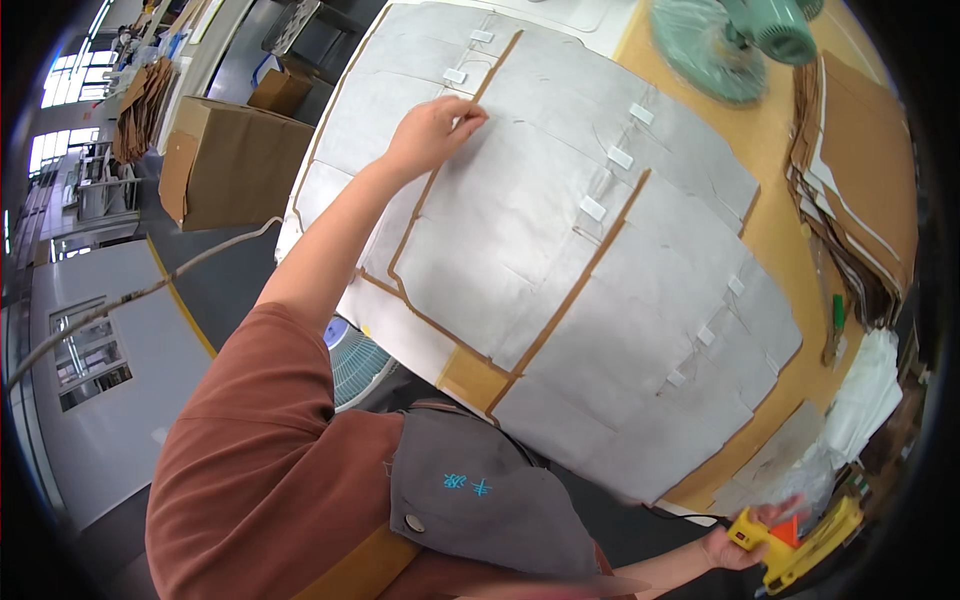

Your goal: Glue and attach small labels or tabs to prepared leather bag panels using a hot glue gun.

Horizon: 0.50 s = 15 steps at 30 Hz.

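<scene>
at the far left, off the desk, an open cardboard box (235, 160) stands on the floor; what is in it i cannot see. the left hand (432, 132) reaches toward the far left corner of the desk (775, 215), its fingers together and pressing on the grey sheets (560, 290), near a small white tag (455, 76). the sheets lie flat, overlapping, over most of the desk. i judge the step is pressing or placing a sheet; the next move needs the tool brought over. at the near right corner the right hand (735, 548) has its fingers clamped on a yellow glue gun (805, 545). a stack of brown cardboard (860, 170) lies along the right edge.
</scene>
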Each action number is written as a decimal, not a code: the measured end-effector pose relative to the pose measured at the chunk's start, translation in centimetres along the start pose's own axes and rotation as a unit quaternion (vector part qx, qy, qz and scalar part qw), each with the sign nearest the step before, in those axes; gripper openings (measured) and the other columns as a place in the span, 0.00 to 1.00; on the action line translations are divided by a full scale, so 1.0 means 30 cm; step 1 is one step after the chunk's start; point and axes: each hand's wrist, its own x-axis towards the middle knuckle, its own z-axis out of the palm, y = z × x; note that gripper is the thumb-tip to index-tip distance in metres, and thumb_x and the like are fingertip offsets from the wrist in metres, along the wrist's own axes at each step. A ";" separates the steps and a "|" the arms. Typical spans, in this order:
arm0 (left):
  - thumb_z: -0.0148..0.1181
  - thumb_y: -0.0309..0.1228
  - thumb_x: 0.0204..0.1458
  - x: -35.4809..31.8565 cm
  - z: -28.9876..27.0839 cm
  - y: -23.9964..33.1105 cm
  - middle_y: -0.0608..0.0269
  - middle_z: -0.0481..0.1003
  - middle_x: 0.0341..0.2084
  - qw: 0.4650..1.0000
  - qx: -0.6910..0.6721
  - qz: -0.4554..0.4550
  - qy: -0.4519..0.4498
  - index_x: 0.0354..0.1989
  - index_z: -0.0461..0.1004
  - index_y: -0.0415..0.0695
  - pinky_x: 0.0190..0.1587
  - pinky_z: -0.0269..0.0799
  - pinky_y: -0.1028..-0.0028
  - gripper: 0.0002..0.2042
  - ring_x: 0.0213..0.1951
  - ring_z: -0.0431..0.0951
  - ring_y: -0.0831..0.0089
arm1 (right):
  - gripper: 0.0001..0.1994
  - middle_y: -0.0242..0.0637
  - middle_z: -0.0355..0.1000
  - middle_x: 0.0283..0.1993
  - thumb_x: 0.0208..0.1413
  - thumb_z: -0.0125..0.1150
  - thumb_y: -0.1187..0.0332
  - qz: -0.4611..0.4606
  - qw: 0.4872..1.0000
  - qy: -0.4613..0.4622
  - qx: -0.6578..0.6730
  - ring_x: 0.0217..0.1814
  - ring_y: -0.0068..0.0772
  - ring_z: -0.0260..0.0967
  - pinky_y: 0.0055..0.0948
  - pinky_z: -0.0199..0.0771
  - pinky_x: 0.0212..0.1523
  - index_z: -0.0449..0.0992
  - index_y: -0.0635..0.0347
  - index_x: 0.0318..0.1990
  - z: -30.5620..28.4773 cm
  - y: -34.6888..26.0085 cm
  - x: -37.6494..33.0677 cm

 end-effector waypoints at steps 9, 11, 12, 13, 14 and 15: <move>0.56 0.33 0.58 0.188 -0.016 -0.239 0.72 0.75 0.41 0.993 0.108 0.049 -0.010 0.44 0.80 0.57 0.38 0.75 0.73 0.09 0.34 0.78 0.72 | 0.46 0.52 0.52 0.70 0.41 0.66 0.71 0.165 0.933 -0.315 -0.062 0.62 0.47 0.63 0.35 0.71 0.53 0.48 0.62 0.70 0.863 0.526 -0.108; 0.57 0.33 0.57 0.201 -0.014 -0.275 0.73 0.75 0.41 0.992 0.097 0.080 -0.013 0.44 0.80 0.57 0.37 0.75 0.73 0.09 0.34 0.78 0.72 | 0.44 0.50 0.52 0.70 0.43 0.65 0.71 0.184 0.905 -0.378 -0.071 0.68 0.52 0.58 0.37 0.69 0.59 0.49 0.61 0.69 0.968 0.625 -0.116; 0.58 0.33 0.56 0.203 -0.025 -0.295 0.73 0.75 0.40 0.991 0.086 0.097 -0.011 0.44 0.80 0.57 0.37 0.75 0.73 0.09 0.33 0.78 0.72 | 0.42 0.52 0.54 0.69 0.44 0.65 0.69 0.214 0.886 -0.402 -0.092 0.67 0.51 0.59 0.37 0.68 0.59 0.51 0.63 0.68 1.034 0.677 -0.134; 0.59 0.33 0.55 0.212 -0.026 -0.304 0.74 0.75 0.40 0.990 0.073 0.119 -0.011 0.43 0.80 0.57 0.37 0.75 0.73 0.09 0.33 0.78 0.72 | 0.40 0.53 0.57 0.67 0.46 0.65 0.66 0.242 0.867 -0.421 -0.115 0.66 0.50 0.61 0.37 0.68 0.58 0.54 0.65 0.67 1.090 0.719 -0.150; 0.59 0.33 0.55 0.223 -0.025 -0.314 0.74 0.75 0.40 0.991 0.067 0.119 -0.012 0.43 0.80 0.57 0.37 0.75 0.73 0.09 0.33 0.78 0.72 | 0.40 0.53 0.57 0.67 0.46 0.65 0.66 0.242 0.867 -0.419 -0.121 0.66 0.50 0.61 0.37 0.68 0.58 0.54 0.65 0.67 1.138 0.765 -0.162; 0.61 0.33 0.54 0.227 -0.027 -0.326 0.74 0.76 0.38 0.990 0.044 0.131 -0.004 0.41 0.81 0.57 0.36 0.75 0.73 0.08 0.33 0.78 0.72 | 0.37 0.52 0.60 0.64 0.48 0.64 0.64 0.247 0.860 -0.429 -0.126 0.65 0.49 0.62 0.36 0.68 0.57 0.56 0.67 0.65 1.182 0.813 -0.174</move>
